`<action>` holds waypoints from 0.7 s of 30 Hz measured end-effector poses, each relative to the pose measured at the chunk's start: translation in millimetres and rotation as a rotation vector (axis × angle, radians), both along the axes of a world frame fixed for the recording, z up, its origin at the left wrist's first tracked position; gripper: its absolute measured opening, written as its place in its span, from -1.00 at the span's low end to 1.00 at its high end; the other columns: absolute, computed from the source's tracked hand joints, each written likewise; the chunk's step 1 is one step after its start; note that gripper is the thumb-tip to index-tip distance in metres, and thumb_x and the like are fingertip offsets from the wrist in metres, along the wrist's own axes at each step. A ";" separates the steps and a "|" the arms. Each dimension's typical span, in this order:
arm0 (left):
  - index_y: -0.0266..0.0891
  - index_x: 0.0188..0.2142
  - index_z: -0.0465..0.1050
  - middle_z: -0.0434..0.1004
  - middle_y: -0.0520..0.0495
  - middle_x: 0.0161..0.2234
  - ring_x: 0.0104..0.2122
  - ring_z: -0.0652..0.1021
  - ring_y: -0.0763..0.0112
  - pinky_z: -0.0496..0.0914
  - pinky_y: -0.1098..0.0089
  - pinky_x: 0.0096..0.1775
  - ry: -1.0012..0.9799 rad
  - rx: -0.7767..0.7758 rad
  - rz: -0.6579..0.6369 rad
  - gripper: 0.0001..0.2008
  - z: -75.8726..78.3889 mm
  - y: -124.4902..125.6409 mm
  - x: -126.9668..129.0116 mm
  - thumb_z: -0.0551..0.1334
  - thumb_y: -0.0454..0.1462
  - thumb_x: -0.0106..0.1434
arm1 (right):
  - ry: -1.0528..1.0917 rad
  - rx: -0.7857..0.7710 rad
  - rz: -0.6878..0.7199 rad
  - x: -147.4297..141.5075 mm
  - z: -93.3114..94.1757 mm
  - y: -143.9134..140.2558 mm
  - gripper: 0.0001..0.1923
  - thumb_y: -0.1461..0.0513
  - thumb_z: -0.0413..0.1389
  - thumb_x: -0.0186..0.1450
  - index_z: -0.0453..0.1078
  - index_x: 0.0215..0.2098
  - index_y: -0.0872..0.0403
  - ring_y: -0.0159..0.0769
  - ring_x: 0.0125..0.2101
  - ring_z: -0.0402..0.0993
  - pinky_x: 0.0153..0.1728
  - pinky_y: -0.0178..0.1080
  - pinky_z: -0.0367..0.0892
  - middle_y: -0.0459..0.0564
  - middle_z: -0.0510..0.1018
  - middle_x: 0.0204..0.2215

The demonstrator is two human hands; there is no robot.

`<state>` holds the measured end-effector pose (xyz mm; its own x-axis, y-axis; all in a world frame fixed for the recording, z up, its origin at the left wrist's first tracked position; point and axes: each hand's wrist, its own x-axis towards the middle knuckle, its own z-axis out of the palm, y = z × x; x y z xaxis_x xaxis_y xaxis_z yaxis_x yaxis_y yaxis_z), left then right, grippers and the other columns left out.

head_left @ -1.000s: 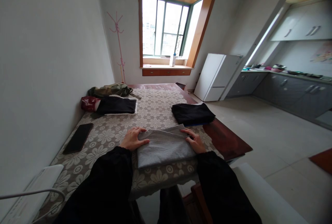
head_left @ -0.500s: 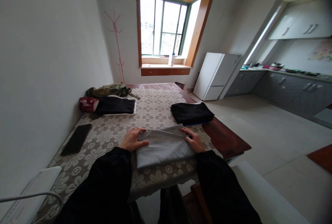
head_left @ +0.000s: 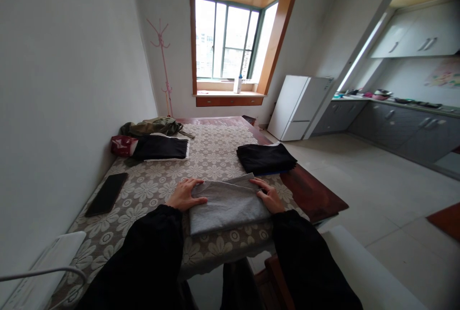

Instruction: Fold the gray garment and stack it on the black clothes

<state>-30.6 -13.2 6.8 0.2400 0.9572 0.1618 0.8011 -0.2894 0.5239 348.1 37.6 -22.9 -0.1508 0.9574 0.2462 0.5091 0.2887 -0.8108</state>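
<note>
A folded grey garment (head_left: 226,207) lies flat on the patterned tablecloth (head_left: 201,144) in front of me. My left hand (head_left: 185,195) grips its left far corner, with the thumb on top and the fingers curved over the edge. At the opposite side, my right hand (head_left: 269,196) holds the right edge, its fingers bent over the far right corner. A loose flap of the grey cloth sticks up a little at the back. Just beyond lies a stack of folded black clothes (head_left: 266,158).
Left on the table are a black phone (head_left: 107,194), a folded black cloth (head_left: 163,147), a red packet (head_left: 124,145) and an olive green bag (head_left: 153,127). A white device (head_left: 46,267) with a cable stands at the near left. A wall borders the left side.
My view has tilted slightly, so everything sits a little lower in the picture. Both hands stay on the grey garment, which has hardly moved.
</note>
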 end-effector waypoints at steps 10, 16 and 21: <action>-0.06 0.17 0.47 0.56 -0.15 0.15 0.17 0.48 -0.02 0.32 0.06 0.19 -0.012 0.008 0.001 -0.33 -4.7 1.9 -0.8 0.39 0.13 0.13 | -0.265 0.079 0.061 -2.9 14.7 -6.4 -0.39 0.34 0.01 0.18 0.47 0.18 -0.05 -0.14 0.30 0.34 0.36 -0.04 0.22 0.00 0.46 0.28; -0.05 0.14 0.49 0.58 -0.14 0.13 0.17 0.48 -0.02 0.32 0.05 0.19 -0.029 0.011 0.003 -0.35 -4.3 0.8 0.2 0.41 0.12 0.12 | -0.466 0.283 0.211 -51.5 45.5 -46.2 -0.40 0.35 0.04 0.28 0.37 0.28 -0.03 -0.05 0.38 0.18 0.40 0.08 0.13 0.05 0.32 0.38; -0.05 0.14 0.49 0.56 -0.14 0.15 0.17 0.48 0.00 0.29 0.03 0.21 -0.021 0.040 0.001 -0.38 -7.3 0.7 -0.3 0.38 0.11 0.16 | -0.476 0.213 0.637 -129.7 59.7 -74.6 -0.56 0.28 0.06 0.36 0.45 0.19 -0.01 -0.14 0.14 0.45 0.23 -0.09 0.36 0.03 0.56 0.13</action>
